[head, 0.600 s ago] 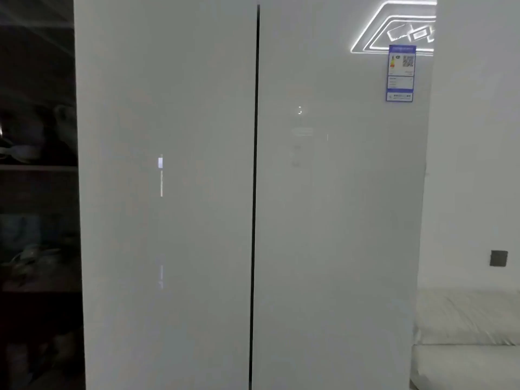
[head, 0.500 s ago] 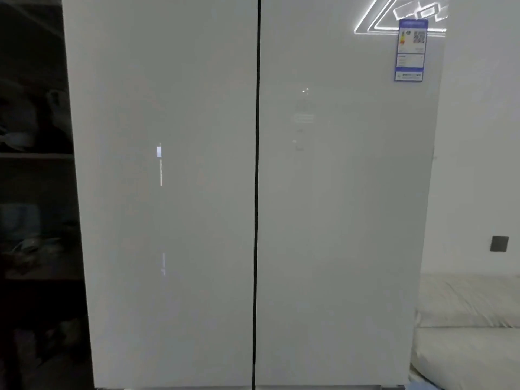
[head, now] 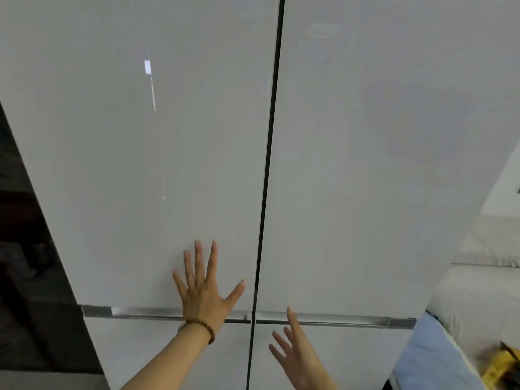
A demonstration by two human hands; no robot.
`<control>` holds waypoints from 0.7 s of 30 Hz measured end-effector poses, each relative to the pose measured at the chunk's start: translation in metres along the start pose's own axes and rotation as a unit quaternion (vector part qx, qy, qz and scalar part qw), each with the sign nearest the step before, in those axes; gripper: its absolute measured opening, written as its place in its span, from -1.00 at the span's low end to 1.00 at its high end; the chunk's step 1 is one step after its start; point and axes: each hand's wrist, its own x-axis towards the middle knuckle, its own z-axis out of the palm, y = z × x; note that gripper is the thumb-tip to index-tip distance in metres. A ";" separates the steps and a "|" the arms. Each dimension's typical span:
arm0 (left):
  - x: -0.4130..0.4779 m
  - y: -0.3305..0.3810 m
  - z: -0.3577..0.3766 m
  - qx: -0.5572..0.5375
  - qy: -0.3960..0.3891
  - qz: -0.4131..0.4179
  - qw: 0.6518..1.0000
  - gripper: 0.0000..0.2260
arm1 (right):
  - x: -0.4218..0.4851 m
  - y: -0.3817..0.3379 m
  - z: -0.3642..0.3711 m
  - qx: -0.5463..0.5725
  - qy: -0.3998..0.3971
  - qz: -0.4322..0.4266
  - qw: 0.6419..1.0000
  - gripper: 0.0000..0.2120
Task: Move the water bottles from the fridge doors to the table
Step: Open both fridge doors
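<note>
A tall pale grey fridge fills the view, its left door (head: 140, 164) and right door (head: 380, 164) both closed, split by a dark vertical seam. A recessed metal handle strip (head: 146, 312) runs along the bottom of both upper doors. My left hand (head: 204, 291), with a bead bracelet at the wrist, is spread with straight fingers near the bottom of the left door. My right hand (head: 298, 353) is raised with straight fingers in front of the lower right panel, just below the handle strip. No water bottles or table are visible.
Dark shelving (head: 25, 249) stands left of the fridge. To the right are a pale sofa (head: 484, 277), a blue cushion (head: 430, 358) and a yellow object (head: 498, 364) at the lower right edge.
The view has closed in on the fridge and tilted down. Both hands, unseen before, have come up in front of the doors.
</note>
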 end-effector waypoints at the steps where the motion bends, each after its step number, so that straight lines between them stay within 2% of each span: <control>1: 0.005 0.001 0.010 0.004 -0.011 0.004 1.000 -0.11 | 0.006 0.002 0.002 0.019 -0.008 0.000 1.000 -0.20; 5: 0.018 0.005 0.036 -0.024 -0.023 -0.012 0.999 -0.04 | 0.041 -0.002 0.017 0.034 0.001 -0.013 0.999 -0.10; 8: 0.022 0.005 0.047 -0.037 -0.016 -0.020 0.999 -0.02 | 0.060 -0.005 0.027 0.037 0.019 -0.005 0.999 -0.11; 12: 0.024 0.003 0.050 -0.043 -0.006 -0.002 0.999 -0.02 | 0.074 -0.004 0.037 0.068 0.049 0.001 0.997 0.07; 18: 0.021 -0.001 0.045 -0.040 -0.008 0.022 0.999 -0.01 | 0.072 0.007 0.040 0.048 0.130 0.003 0.990 0.02; 21: 0.018 0.002 0.038 -0.049 -0.024 0.028 0.998 -0.01 | 0.065 0.005 0.040 0.036 0.124 0.006 0.992 0.06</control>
